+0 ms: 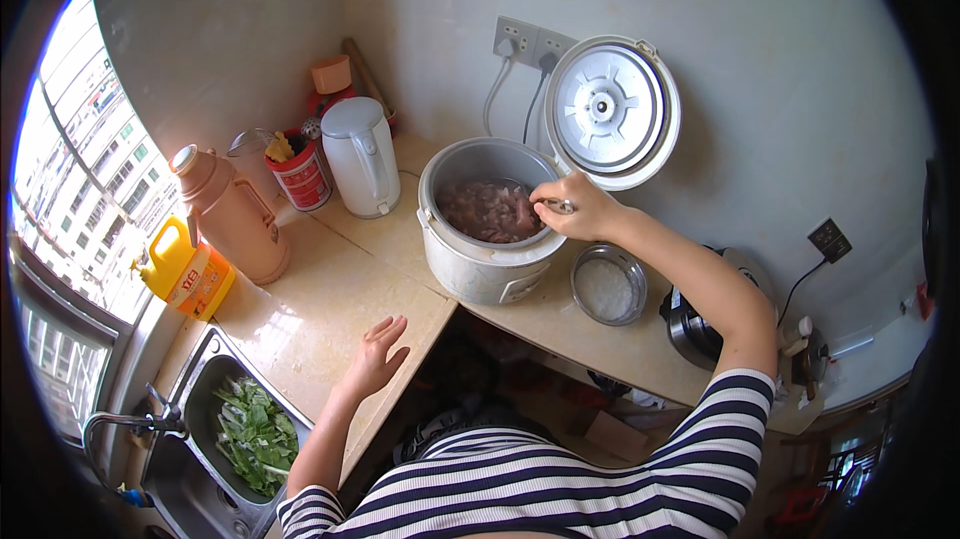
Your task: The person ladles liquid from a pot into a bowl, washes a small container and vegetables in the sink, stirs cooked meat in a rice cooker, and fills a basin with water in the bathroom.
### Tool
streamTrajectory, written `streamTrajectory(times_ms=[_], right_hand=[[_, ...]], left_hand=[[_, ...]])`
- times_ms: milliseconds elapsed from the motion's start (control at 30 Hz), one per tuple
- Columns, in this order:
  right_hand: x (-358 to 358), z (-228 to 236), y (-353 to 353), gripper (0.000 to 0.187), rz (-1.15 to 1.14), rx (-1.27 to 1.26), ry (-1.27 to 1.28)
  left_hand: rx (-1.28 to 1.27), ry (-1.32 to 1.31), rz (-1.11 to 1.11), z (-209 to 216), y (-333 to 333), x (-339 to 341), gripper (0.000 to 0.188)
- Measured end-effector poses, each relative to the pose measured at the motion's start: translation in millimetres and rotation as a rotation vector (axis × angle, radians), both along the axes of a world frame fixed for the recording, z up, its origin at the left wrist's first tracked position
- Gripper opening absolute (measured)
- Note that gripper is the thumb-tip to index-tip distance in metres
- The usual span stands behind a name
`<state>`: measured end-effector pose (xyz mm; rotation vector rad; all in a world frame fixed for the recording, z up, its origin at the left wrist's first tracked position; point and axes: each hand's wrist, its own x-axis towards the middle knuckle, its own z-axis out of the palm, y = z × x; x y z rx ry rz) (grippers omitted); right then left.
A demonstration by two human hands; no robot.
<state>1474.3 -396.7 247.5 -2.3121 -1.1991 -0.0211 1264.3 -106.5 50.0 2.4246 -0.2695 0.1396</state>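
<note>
My right hand point(580, 207) is closed round the handle of a metal spoon point(561, 207) at the right rim of the rice cooker point(480, 274). The spoon's lower end is hidden by the hand and the pot. Inside the cooker's grey inner pot point(440, 171) lies a wet, reddish-brown mix of small pieces point(488, 209). The cooker's round lid point(606, 109) stands raised behind my right hand. My left hand point(374, 359) hovers by the counter's front edge, fingers stretched out, holding nothing. A metal bowl of white grains point(608, 285) sits right of the cooker, below my right forearm.
A white kettle point(360, 161), red tin point(300, 177), pinkish thermos flask point(235, 219) and yellow jug point(185, 269) line the counter's point(330, 274) back left. Leafy greens point(258, 436) fill part of the sink point(205, 469). A black appliance point(690, 329) stands right. Plugged cords point(533, 104) hang behind the cooker.
</note>
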Motion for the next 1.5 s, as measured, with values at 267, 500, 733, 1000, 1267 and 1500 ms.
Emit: streamTrajectory(times_ms=[267,500,733,1000,1267,1500], right_hand=[[51,21,-8,0.02,-0.397,0.169,0.512],[25,15,-2,0.019,-0.326,0.148,0.326],[51,7,-39,0.021,-0.688,0.571,0.831],[56,-49,-45,0.02,-0.92,1.018,1.033],[17,-65,-8,0.016,-0.91,1.375,0.984],[-12,-34,-5,0.014,-0.585,1.184,0.764]], left_hand=[[-0.033,0.018,0.055,-10,9,-19,0.048],[-0.052,0.019,0.098,-11,15,-29,0.046],[-0.051,0.041,0.114,-17,17,-36,0.046],[-0.082,0.048,0.066,-24,10,-28,0.046],[-0.098,0.03,-0.019,-25,-6,-13,0.046],[-0.081,0.016,-0.042,-19,-7,-13,0.047]])
